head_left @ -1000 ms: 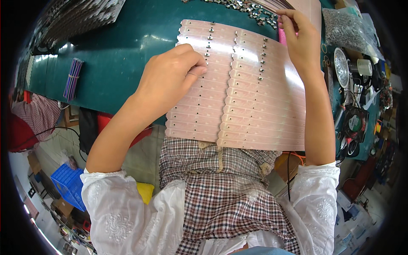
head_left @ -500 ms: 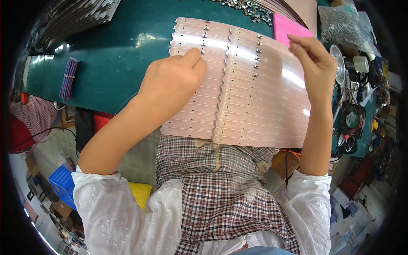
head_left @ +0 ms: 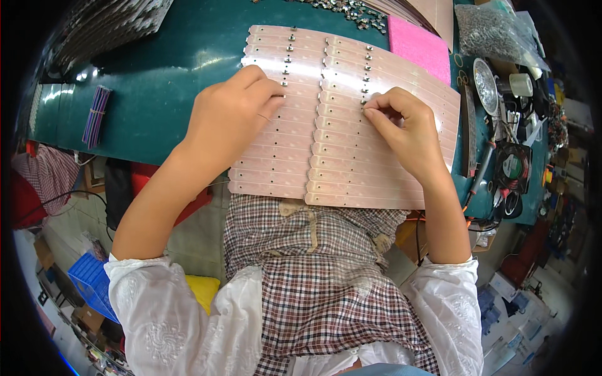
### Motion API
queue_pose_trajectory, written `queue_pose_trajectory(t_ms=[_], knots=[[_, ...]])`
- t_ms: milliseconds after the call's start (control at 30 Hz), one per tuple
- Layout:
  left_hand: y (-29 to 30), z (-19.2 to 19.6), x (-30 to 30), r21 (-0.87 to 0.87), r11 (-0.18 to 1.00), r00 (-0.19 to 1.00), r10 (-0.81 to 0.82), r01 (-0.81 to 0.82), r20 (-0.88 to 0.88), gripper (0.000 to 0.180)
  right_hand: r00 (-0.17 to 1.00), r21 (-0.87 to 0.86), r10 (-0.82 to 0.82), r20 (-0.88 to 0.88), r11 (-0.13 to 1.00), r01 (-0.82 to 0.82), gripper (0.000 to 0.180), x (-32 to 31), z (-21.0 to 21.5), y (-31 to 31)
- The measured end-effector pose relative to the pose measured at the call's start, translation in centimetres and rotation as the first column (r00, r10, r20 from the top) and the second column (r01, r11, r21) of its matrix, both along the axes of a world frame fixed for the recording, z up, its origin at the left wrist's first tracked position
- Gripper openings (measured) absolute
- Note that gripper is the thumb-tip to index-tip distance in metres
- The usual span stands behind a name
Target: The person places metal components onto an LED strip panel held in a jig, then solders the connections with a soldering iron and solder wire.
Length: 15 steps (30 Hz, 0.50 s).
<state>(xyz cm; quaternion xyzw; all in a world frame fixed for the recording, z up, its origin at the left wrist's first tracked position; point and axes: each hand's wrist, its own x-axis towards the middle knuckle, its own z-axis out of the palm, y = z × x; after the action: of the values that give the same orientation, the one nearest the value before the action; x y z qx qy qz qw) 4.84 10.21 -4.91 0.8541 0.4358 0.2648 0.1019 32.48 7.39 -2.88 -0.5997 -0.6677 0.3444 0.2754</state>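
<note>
Pink strips (head_left: 351, 163) lie under both hands; right fingers (head_left: 376, 113) seemingly pinch a small stud.

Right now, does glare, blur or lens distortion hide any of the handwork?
Head view: fisheye bends the green table edges and darkens the corners; glare streaks the pale pink strips and tabletop; both the left hand and right hand are sharp, without motion blur.

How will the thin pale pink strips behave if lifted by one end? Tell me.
The thin pale pink strips probably flex and droop: they look long, narrow and very flat. Likely light. Overlapping loosely on the green table, they may slide apart; small metal studs could snag.
</note>
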Motion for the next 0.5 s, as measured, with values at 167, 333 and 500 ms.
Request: queue_pose_trajectory(t_ms=[167,333,500], knots=[[0.8,0.6,-1.1,0.018,1.0,0.998,0.025,-0.026,0.052,0.009,0.996,0.073,0.042,0.08,0.996,-0.048,0.009,0.0,0.1,-0.1],[1.7,1.7,-1.6,0.023,0.998,0.996,0.051,-0.053,0.077,0.01,0.996,0.098,0.04,0.078,0.994,-0.048,0.009,0.0,-0.2,-0.1],[2.5,2.0,-1.7,0.047,0.998,0.995,0.031,-0.035,0.093,0.008,0.997,0.098,0.04,0.073,0.994,-0.047,0.009,-0.1,-0.2,-0.2]])
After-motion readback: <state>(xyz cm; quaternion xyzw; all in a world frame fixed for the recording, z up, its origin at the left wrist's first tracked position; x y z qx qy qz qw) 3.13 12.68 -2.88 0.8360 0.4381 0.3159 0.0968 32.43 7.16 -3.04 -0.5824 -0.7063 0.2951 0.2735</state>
